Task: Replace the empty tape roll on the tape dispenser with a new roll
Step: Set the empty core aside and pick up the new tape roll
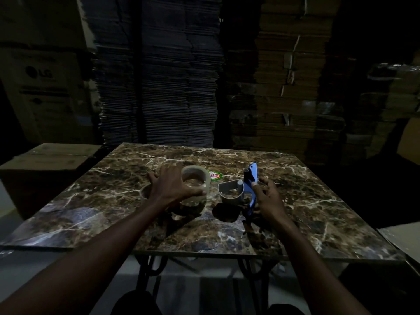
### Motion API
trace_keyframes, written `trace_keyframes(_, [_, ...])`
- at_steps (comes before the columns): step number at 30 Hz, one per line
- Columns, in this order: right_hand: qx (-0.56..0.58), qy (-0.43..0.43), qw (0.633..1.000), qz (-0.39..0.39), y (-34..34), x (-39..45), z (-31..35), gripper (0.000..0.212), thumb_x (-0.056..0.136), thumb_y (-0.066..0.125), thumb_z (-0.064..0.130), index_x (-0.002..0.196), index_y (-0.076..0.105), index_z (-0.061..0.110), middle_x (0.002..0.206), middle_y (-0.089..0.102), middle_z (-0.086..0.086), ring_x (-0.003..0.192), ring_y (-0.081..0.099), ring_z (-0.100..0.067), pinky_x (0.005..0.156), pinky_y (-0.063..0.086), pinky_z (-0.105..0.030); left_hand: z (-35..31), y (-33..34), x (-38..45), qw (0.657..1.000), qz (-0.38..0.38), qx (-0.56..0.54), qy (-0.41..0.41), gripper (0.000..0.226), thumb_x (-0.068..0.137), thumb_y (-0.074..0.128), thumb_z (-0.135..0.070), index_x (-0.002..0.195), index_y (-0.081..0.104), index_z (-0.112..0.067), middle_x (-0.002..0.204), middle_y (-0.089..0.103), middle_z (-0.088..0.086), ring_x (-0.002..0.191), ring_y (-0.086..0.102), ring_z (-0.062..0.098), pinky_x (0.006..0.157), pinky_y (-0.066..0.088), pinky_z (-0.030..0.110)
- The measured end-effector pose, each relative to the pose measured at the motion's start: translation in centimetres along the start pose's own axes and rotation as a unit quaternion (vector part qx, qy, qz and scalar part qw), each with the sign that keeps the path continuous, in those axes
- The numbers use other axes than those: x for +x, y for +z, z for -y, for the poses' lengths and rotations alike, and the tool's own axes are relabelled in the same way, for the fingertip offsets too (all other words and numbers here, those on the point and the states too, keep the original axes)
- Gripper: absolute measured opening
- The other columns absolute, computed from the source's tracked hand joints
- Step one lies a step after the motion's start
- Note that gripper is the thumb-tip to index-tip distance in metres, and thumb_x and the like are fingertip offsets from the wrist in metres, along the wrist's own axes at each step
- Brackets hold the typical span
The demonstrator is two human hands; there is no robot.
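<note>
While the left hand (173, 186) grips the new tape roll (195, 181) just above the counter (91, 201), the right hand (268, 196) steadies the blue dispenser (251, 178), fingers loosely curled on its handle. Its spindle (239, 185) looks bare, so loading seems next: line the core up over it. A ring (145, 192), probably the empty roll, lies behind the left wrist.

Two hands are over one marble counter (295, 201): the left hand (172, 187) and the right hand (269, 196). One clear tape roll (195, 178), one bare cardboard core (145, 192), one blue tape dispenser (248, 185) and one round sticker (214, 175) make up the rest.
</note>
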State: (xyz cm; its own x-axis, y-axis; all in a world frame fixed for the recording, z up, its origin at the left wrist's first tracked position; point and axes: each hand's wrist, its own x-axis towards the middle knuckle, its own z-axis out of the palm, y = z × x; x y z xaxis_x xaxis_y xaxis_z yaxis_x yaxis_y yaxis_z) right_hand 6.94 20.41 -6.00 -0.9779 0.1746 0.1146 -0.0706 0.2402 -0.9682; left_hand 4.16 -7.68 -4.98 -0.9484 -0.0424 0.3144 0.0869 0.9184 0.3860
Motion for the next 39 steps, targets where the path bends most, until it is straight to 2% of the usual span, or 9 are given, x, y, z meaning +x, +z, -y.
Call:
trace_keyframes(4, [0.009, -0.011, 1.0, 0.003, 0.0, -0.3, 0.6, 0.019, 0.101, 0.05, 0.034, 0.117, 0.049, 0.024, 0.088, 0.065, -0.005, 0.067, 0.066, -0.02, 0.058, 0.054, -0.037, -1.4, -1.1, -0.5, 0.999, -0.035, -0.026, 0.02, 0.114, 0.04, 0.049, -0.105, 0.13, 0.055, -0.035, 0.133, 0.061, -0.007, 0.13, 0.042, 0.025, 0.108, 0.032, 0.062])
trace_keyframes(8, [0.027, -0.01, 1.0, 0.01, 0.2, -0.5, 0.8, 0.02, 0.103, 0.047, 0.031, 0.121, 0.045, 0.025, 0.081, 0.063, -0.001, 0.063, 0.064, -0.025, 0.058, 0.054, -0.041, -2.7, -1.6, -1.6, 0.995, -0.085, -0.038, 0.036, 0.106, 0.052, 0.07, -0.092, 0.14, 0.048, -0.036, 0.144, 0.054, -0.013, 0.135, 0.04, 0.024, 0.108, 0.024, 0.062])
trace_keyframes(13, [0.023, 0.001, 1.0, 0.006, 0.8, -0.4, 0.8, 0.037, 0.102, 0.048, 0.032, 0.137, 0.042, 0.021, 0.096, 0.064, -0.002, 0.069, 0.067, -0.022, 0.056, 0.057, -0.037, -3.9, -1.3, -2.4, 0.987, -0.127, -0.047, 0.082, 0.107, 0.052, 0.067, -0.094, 0.14, 0.048, -0.036, 0.139, 0.057, -0.015, 0.129, 0.043, 0.02, 0.103, 0.034, 0.051])
trace_keyframes(17, [0.006, -0.02, 1.0, 0.003, 1.1, -0.5, 0.7, 0.038, 0.098, 0.051, 0.042, 0.134, 0.046, 0.03, 0.123, 0.064, -0.009, 0.095, 0.068, -0.026, 0.081, 0.059, -0.055, -5.2, -0.8, -3.3, 0.976, -0.146, -0.094, 0.133, 0.109, 0.053, 0.065, -0.091, 0.141, 0.051, -0.028, 0.136, 0.06, -0.008, 0.125, 0.045, 0.02, 0.097, 0.043, 0.04])
trace_keyframes(23, [0.008, -0.035, 0.999, 0.013, 0.7, -1.5, 1.8, 0.043, 0.101, 0.048, 0.04, 0.142, 0.038, 0.033, 0.127, 0.058, -0.003, 0.105, 0.064, -0.026, 0.088, 0.056, -0.052, -6.7, 0.3, -4.2, 0.97, -0.153, -0.134, 0.137, 0.107, 0.054, 0.08, -0.079, 0.143, 0.05, -0.027, 0.139, 0.06, -0.005, 0.125, 0.042, 0.014, 0.091, 0.041, 0.033])
trace_keyframes(26, [0.008, -0.042, 0.999, 0.009, 0.4, -1.6, 1.8, 0.04, 0.101, 0.046, 0.039, 0.14, 0.039, 0.034, 0.122, 0.062, -0.004, 0.097, 0.067, -0.023, 0.085, 0.058, -0.052, -6.7, 0.9, -4.0, 0.973, -0.139, -0.129, 0.129, 0.11, 0.055, 0.069, -0.089, 0.145, 0.048, -0.029, 0.139, 0.059, -0.007, 0.127, 0.047, 0.02, 0.099, 0.044, 0.038])
trace_keyframes(30, [0.004, -0.052, 0.999, 0.004, 0.3, -1.5, 1.6, 0.04, 0.102, 0.046, 0.036, 0.141, 0.039, 0.03, 0.115, 0.061, -0.002, 0.09, 0.064, -0.013, 0.084, 0.057, -0.048, -6.9, 1.4, -4.0, 0.971, -0.129, -0.136, 0.152, 0.113, 0.056, 0.068, -0.089, 0.146, 0.048, -0.024, 0.137, 0.058, -0.006, 0.126, 0.047, 0.02, 0.096, 0.029, 0.021])
trace_keyframes(35, [0.003, -0.048, 0.999, 0.0, 0.6, -1.8, 1.7, 0.04, 0.102, 0.047, 0.034, 0.141, 0.039, 0.028, 0.102, 0.061, 0.003, 0.088, 0.064, -0.016, 0.088, 0.056, -0.053, -7.5, 1.4, -4.6, 0.966, -0.15, -0.154, 0.146, 0.111, 0.054, 0.066, -0.087, 0.142, 0.052, -0.02, 0.133, 0.06, 0.0, 0.121, 0.04, 0.016, 0.093, 0.036, 0.028])
trace_keyframes(39, [0.01, -0.043, 0.999, 0.003, 0.7, -2.1, 1.9, 0.035, 0.101, 0.049, 0.035, 0.135, 0.041, 0.031, 0.119, 0.063, -0.006, 0.095, 0.065, -0.02, 0.087, 0.056, -0.054, -7.4, 2.0, -4.8, 0.969, -0.141, -0.15, 0.135, 0.112, 0.055, 0.063, -0.091, 0.143, 0.049, -0.023, 0.13, 0.06, 0.001, 0.12, 0.044, 0.023, 0.095, 0.042, 0.037])
